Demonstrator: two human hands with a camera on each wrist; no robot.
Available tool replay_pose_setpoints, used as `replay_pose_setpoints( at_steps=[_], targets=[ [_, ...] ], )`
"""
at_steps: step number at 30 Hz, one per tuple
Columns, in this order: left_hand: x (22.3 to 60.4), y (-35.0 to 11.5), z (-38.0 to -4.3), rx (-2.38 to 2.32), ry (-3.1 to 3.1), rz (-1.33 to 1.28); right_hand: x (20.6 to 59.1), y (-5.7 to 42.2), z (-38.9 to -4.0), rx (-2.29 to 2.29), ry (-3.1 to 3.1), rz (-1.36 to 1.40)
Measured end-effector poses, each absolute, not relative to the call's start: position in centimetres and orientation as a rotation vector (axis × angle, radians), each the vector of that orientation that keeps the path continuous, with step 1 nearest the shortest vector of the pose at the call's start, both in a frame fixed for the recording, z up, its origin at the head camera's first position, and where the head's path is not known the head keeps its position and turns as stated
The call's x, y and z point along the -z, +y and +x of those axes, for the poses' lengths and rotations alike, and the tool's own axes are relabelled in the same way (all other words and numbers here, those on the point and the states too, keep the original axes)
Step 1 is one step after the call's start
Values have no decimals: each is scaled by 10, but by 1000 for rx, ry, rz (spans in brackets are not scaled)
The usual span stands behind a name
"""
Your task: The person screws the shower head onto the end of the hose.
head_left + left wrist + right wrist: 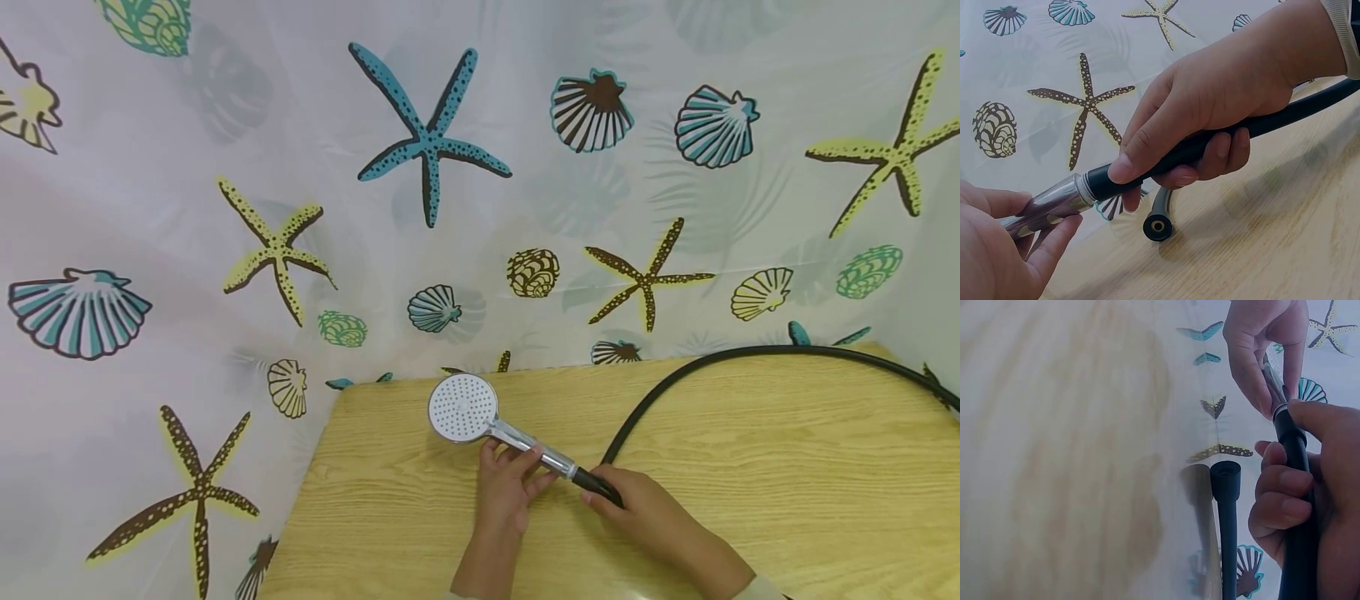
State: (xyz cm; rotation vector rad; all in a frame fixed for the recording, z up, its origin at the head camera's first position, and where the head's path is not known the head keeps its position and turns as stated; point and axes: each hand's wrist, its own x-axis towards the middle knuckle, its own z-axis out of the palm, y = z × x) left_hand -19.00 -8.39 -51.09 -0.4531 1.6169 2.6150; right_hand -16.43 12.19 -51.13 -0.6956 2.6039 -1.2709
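Observation:
A chrome shower head (462, 407) with a round white spray face is held over the table, its face turned toward the head camera. My left hand (504, 487) holds its chrome handle (1060, 199) between thumb and fingers. Around the black hose (750, 351), right where it meets the handle's lower end, curl the fingers of my right hand (648, 512). In the left wrist view, a thin ringed edge (1087, 189) shows at that joint. The hose's other end (1227, 481), a wider black fitting with a central hole, points toward the hands.
The light wood table (375, 500) lies under both hands. A white curtain (495, 200) printed with starfish and shells hangs along its back and left edges. From my right hand the hose arcs up and away to the table's far right.

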Motion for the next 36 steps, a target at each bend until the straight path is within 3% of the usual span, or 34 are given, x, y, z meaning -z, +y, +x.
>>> replay_pose_setpoints(
  at_steps=[36],
  targets=[
    [509,-84,-189,-2615,1614,-450,514,122,-165,1241,2626,-714]
  ],
)
